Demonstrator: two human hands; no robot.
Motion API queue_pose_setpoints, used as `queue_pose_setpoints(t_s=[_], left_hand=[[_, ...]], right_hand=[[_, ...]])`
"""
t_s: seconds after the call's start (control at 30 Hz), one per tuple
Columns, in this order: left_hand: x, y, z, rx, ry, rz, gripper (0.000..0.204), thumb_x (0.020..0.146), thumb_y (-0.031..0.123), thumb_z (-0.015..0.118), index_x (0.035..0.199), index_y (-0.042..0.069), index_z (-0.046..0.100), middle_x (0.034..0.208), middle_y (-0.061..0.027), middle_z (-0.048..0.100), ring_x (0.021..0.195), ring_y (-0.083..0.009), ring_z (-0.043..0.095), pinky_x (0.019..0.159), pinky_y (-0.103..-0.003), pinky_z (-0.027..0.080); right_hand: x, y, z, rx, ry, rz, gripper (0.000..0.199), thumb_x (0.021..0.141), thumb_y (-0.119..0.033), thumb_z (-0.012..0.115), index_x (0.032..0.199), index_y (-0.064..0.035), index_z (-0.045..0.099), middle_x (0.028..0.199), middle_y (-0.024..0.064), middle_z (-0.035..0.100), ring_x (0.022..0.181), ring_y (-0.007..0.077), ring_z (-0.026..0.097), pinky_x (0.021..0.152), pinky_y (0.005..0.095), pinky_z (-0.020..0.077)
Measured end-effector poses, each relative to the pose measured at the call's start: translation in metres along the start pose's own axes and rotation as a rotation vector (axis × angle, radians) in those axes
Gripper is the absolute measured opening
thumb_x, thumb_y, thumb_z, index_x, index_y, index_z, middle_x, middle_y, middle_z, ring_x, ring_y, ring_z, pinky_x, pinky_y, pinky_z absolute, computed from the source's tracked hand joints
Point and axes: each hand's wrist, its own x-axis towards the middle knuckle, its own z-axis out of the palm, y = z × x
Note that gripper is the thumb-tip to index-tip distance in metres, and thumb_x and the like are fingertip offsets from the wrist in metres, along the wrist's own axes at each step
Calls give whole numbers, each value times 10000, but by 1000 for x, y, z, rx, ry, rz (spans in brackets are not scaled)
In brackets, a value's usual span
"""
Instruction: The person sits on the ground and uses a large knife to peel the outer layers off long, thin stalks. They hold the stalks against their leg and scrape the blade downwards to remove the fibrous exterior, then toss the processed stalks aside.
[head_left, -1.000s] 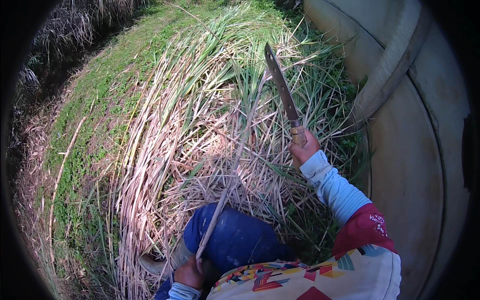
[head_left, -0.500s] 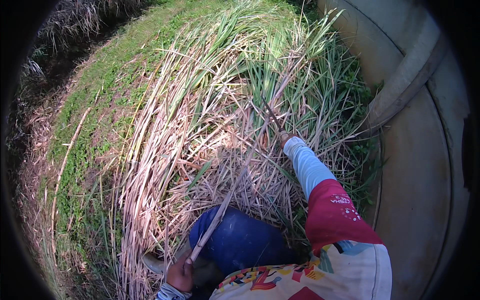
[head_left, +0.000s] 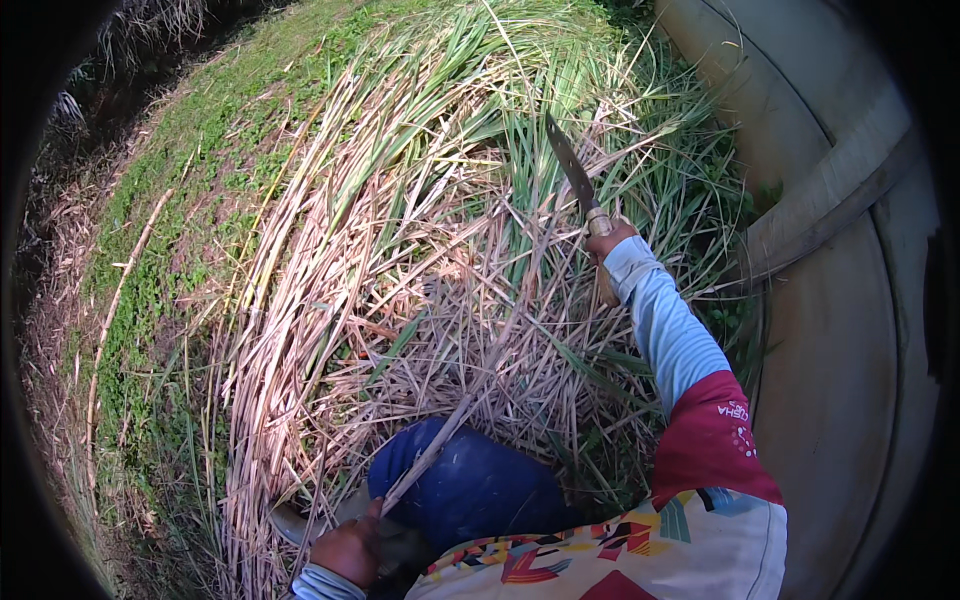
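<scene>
Grass (head_left: 420, 230), long and mostly dry, is heaped across the ground beside a pale curved wall (head_left: 850, 300). One thin stalk (head_left: 470, 400) is gripped at its lower end by the closed left hand (head_left: 350, 548) near a blue-clad knee (head_left: 470, 485). A long knife (head_left: 572, 172) is clasped, raised, in the right hand (head_left: 608, 240). Cutting seems in hand; a controlled stroke clear of the left hand is called for.

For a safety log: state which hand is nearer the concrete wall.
Right. The right hand, gripping the long knife, is raised over the cut stalks close to the concrete wall. The left hand holds a stalk low, far from it.
</scene>
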Motion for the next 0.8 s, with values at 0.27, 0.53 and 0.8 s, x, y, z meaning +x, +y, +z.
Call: queue_pose_setpoints(t_s=[0.27, 0.53, 0.8], left_hand=[[23, -4, -51, 215, 41, -32, 498, 866, 173, 602, 1363, 205, 601, 764, -120, 668, 592, -329, 668, 547, -465, 545], [29, -5, -51, 220, 90, 7, 532, 846, 106, 595, 1375, 159, 585, 697, -110, 625, 552, -323, 637, 504, -453, 510], [7, -11, -63, 209, 17, -76, 570, 845, 165, 624, 1411, 191, 558, 792, -163, 695, 611, -333, 681, 559, -458, 550]], right_hand=[[-32, -147, -172, 356, 410, -853, 411, 725, -228, 774, 1054, -9, 660, 847, 122, 719, 730, 197, 697, 711, 345, 555], [55, 30, 11, -152, 379, -372, 447, 711, -224, 774, 1077, 4, 658, 873, 139, 723, 747, 232, 704, 727, 366, 559], [73, 134, 119, -299, 12, 113, 483, 698, -220, 775, 1100, 17, 655, 898, 156, 728, 765, 266, 710, 743, 387, 562]])
